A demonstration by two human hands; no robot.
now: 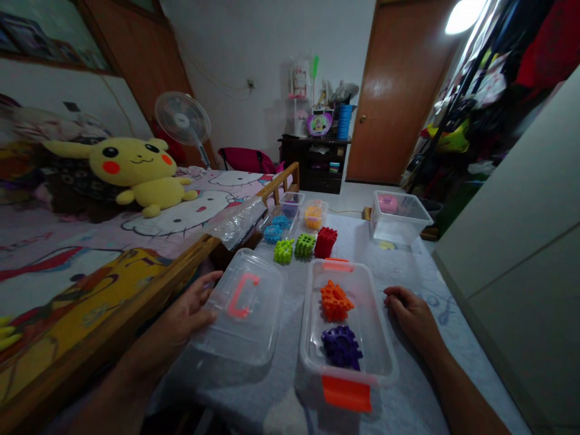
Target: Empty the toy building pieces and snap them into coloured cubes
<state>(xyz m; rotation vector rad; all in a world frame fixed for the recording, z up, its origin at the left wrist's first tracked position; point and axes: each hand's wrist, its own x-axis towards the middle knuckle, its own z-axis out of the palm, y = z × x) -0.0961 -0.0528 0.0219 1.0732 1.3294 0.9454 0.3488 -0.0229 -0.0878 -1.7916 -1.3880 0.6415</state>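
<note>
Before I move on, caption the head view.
Left hand at clear lid, right hand beside box holding orange block and purple block.

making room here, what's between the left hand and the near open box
In the head view, the clear lid with its orange handle lies there, then a bare strip of tablecloth.

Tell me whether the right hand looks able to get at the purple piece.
Probably yes. The right hand is just beside the box, which is open at the top and holds the purple piece. Only the side wall lies between, so reaching over it should do.
</note>
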